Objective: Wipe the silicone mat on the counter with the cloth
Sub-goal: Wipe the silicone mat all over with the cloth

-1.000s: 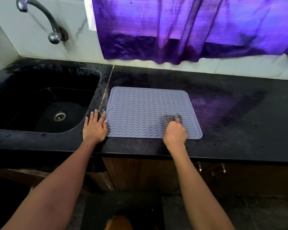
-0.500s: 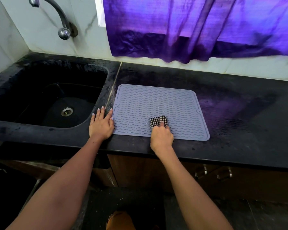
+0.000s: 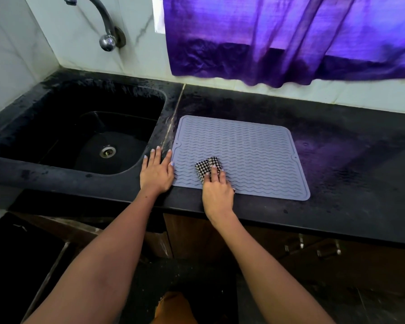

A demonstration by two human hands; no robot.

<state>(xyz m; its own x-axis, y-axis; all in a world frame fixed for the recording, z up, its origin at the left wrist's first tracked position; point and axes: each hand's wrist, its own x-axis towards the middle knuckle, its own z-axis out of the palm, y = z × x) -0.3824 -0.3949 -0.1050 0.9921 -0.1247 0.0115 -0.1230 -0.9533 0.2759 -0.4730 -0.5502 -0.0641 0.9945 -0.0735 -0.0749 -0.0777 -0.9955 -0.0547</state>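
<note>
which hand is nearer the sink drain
Left. The left hand lies flat on the counter just right of the sink, close to the drain; the right hand is farther right, on the cloth.

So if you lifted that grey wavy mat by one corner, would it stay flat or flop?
Probably flop: the silicone mat looks thin and hugs the counter. It may also slide when rubbed, since the left hand rests flat at its edge while the right hand presses the checked cloth on it. It looks light and unlikely to break.
</note>
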